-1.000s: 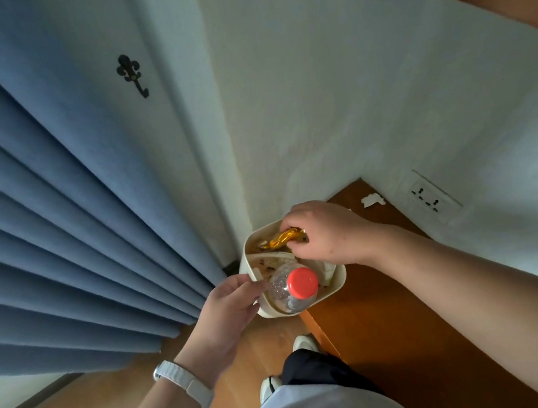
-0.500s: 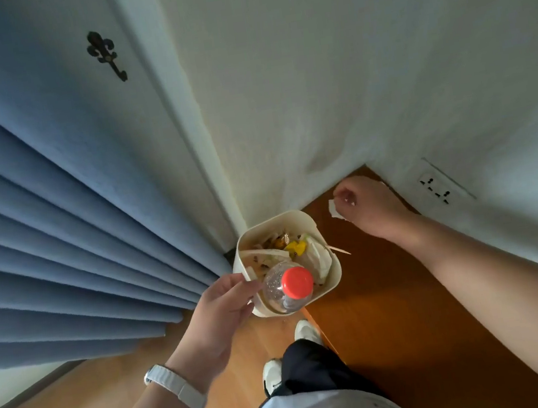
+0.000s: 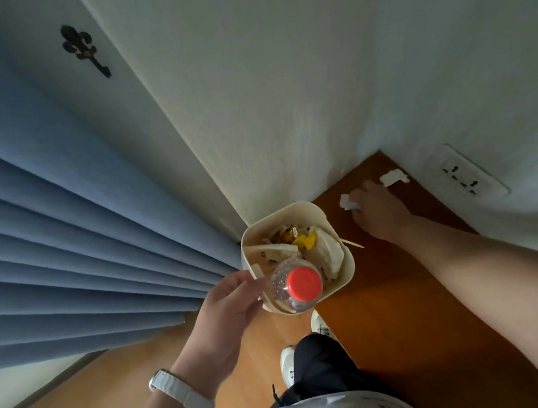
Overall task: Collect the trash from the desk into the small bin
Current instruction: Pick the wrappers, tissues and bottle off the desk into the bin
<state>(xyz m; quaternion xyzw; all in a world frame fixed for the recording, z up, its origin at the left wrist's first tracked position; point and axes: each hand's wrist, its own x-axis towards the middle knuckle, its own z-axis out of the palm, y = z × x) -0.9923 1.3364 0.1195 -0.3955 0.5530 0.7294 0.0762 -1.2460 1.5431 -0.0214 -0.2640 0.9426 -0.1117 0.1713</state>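
My left hand [image 3: 232, 307] grips the near-left rim of the small cream bin [image 3: 299, 209], holding it beside the desk's left edge. The bin is filled with wrappers, a yellow scrap [image 3: 304, 241] and a clear bottle with a red cap [image 3: 304, 282]. A thin wooden stick [image 3: 352, 243] pokes out over its right rim. My right hand [image 3: 377, 212] rests on the brown desk [image 3: 413, 304] near the far corner, fingers closed on a white paper scrap [image 3: 347, 202]. A second white scrap [image 3: 393, 177] lies just beyond the hand, against the wall.
White walls meet at the desk's far corner, with a wall socket [image 3: 464, 176] on the right wall. Blue curtains [image 3: 57, 233] hang at the left, a dark hook [image 3: 85, 49] above. Wooden floor and my shoes [image 3: 288, 363] lie below.
My right hand left the bin, where it dropped a golden wrapper, reached to the desk's far corner and closed on a white scrap. The left hand kept holding the bin.
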